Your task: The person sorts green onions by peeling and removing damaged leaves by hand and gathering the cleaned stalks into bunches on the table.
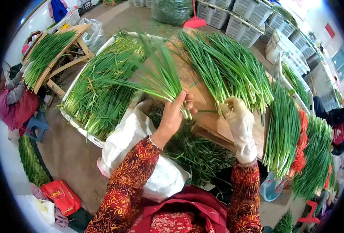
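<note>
My left hand [174, 110], bare, is closed round the pale stem ends of a small bunch of garlic chives [166, 79]. The leaves of that bunch fan out up and to the left, blurred at the tips. My right hand [240, 122] wears a whitish glove, its fingers pinched together at the stem ends of chives on the wooden board [214, 124]. A large pile of garlic chives [234, 66] lies on this board, stems toward me. To the left stands a white crate [69, 106] heaped with loose chives [102, 85].
Tied-looking chive bundles [284, 132] and red strings [300, 143] are on the right. White cloth [141, 155] covers my lap area, with loose leaves [199, 155] below the board. A person in pink [19, 105] sits at the left by another board [69, 50]. Stacked crates [245, 29] stand behind.
</note>
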